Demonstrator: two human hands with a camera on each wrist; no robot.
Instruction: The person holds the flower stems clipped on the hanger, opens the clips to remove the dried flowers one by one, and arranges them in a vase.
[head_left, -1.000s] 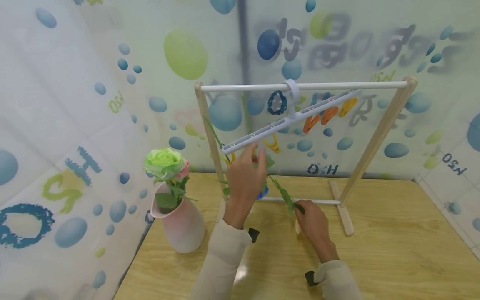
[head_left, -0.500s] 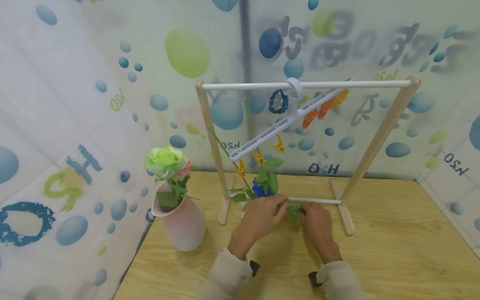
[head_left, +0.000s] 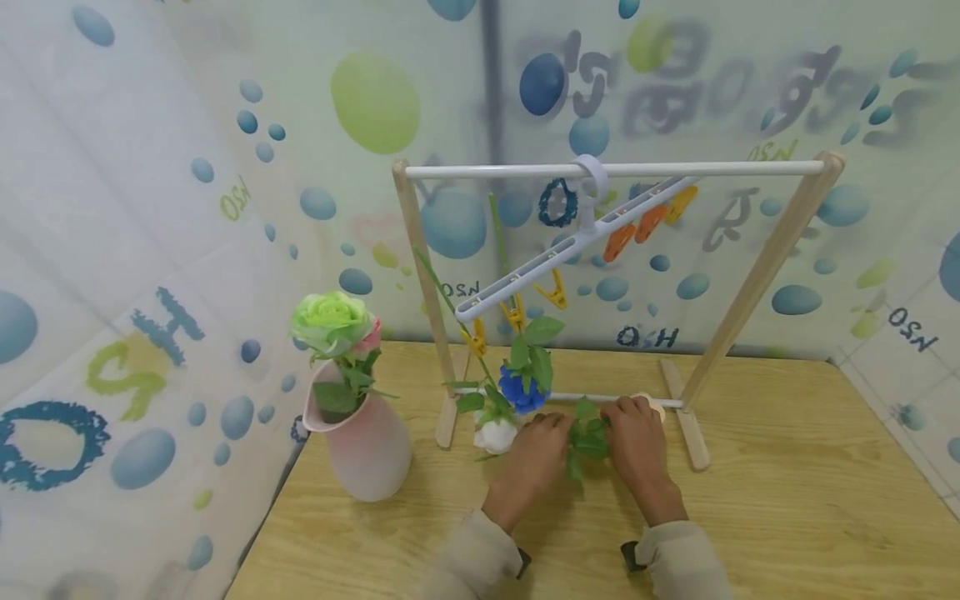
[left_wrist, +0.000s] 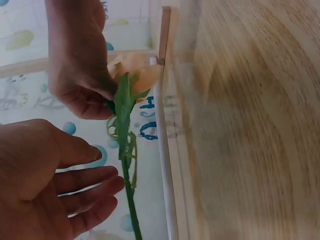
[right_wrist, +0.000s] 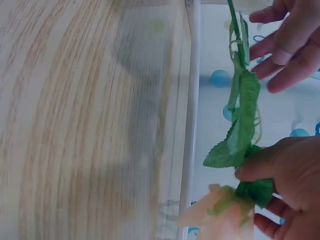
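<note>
My right hand (head_left: 636, 437) pinches an artificial peach rose (right_wrist: 220, 220) just below its bloom, thumb on the green stem and leaves (right_wrist: 247, 112). Opposite it, my left hand (left_wrist: 35, 175) has its fingers parted, the fingertips right beside the lower stem. A white hanger (head_left: 536, 268) with clips hooks over the rack's top bar. From yellow clips at its left end hang a blue flower (head_left: 523, 390) and a white flower (head_left: 495, 436), both blooms down. In the head view the peach bloom is mostly hidden behind my right hand.
A pink-and-white vase (head_left: 367, 454) with a green rose (head_left: 330, 321) and a pink flower stands left of the wooden rack (head_left: 757, 275). On the hanger's right half are orange clips (head_left: 651, 223) and a yellow clip (head_left: 681, 205). Patterned sheeting encloses the wooden table (head_left: 795, 500).
My left hand has come down from the hanger's left end to the stem beside my right hand. The hanger swung slightly, and the blue and white flowers now show.
</note>
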